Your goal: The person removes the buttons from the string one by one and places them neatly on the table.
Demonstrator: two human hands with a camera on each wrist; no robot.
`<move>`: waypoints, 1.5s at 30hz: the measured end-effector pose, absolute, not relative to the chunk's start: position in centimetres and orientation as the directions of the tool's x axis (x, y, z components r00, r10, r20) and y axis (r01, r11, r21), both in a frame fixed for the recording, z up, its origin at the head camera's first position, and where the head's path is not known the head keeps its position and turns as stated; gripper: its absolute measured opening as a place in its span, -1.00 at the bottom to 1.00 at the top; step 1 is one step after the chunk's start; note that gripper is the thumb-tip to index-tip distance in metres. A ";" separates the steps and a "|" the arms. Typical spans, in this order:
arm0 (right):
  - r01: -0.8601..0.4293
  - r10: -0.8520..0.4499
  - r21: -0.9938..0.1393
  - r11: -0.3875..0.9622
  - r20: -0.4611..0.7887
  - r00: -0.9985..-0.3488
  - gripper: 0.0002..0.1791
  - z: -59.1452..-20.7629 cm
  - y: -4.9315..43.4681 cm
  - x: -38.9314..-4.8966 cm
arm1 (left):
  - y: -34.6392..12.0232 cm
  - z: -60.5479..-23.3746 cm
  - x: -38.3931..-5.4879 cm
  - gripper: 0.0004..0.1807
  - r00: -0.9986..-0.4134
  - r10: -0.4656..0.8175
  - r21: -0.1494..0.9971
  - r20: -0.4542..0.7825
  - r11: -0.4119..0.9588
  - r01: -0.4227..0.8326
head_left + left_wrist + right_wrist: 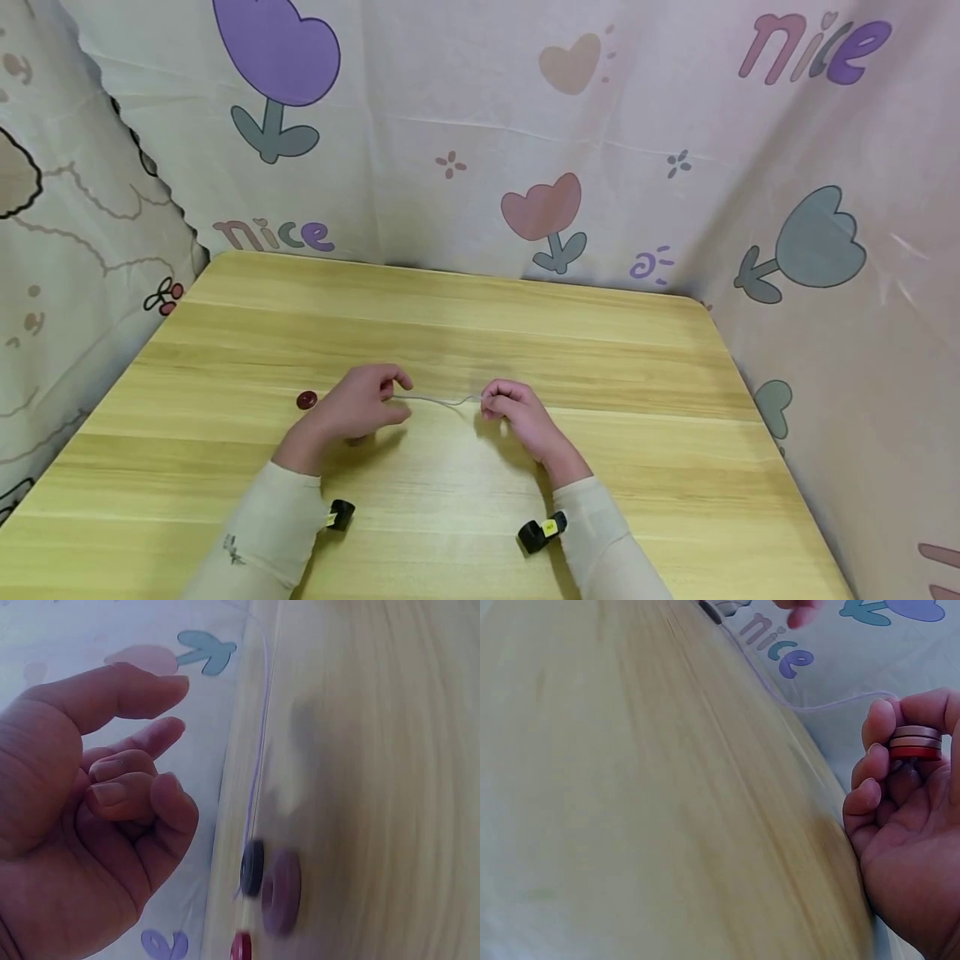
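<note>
A thin pale cord [435, 400] runs between the two hands, just above the tabletop. My right hand [517, 412] pinches a small stack of round buttons [916, 742], pinkish-brown and red, and one end of the cord reaches its fingertips. My left hand [360, 404] is near the cord's other end, thumb and forefinger apart, the other fingers loosely bent, holding nothing visible. In the left wrist view a dark button [253, 868] is at the cord's lower end. Beside it are a purplish button [282, 894] and a red button [241, 948].
The wooden table [450, 333] has a dark red button [307, 400] on it, left of my left hand. A printed curtain [450, 100] hangs along the table's back and sides. Black wrist cameras are strapped at both sleeves.
</note>
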State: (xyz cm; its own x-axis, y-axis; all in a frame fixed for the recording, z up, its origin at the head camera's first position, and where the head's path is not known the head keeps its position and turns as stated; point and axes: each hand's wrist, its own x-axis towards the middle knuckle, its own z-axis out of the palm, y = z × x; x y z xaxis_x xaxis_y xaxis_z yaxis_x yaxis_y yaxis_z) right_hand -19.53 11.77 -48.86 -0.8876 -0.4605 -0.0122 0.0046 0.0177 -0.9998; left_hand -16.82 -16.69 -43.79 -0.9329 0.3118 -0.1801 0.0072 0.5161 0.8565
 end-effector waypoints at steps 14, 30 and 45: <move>0.009 -0.471 -1.000 0.020 -0.017 -0.882 -0.83 -48.6 11.7 -19.5 | -13.3 -44.0 -18.0 -0.71 -0.928 0.360 0.822 -0.093 0.554 0.132; 0.001 -0.510 -1.000 0.018 -0.010 -0.860 -0.79 -48.8 11.9 -19.5 | -10.4 -44.5 -18.6 -0.78 -0.904 0.424 0.768 -0.052 0.595 0.235; 0.017 -0.506 -1.000 0.006 -0.018 -0.862 -0.79 -48.7 12.0 -19.6 | -9.4 -44.7 -19.0 -0.85 -0.885 0.464 0.768 -0.030 0.578 0.276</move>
State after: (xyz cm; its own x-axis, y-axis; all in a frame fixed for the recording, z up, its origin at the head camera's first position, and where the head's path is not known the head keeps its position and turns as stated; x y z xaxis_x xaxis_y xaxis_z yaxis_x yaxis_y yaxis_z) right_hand -19.65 11.97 -48.68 -0.8623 -0.5061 -0.0178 0.0172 0.0059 -0.9998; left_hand -19.03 -9.44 -44.70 -0.8855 0.4637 -0.0301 0.2763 0.5776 0.7681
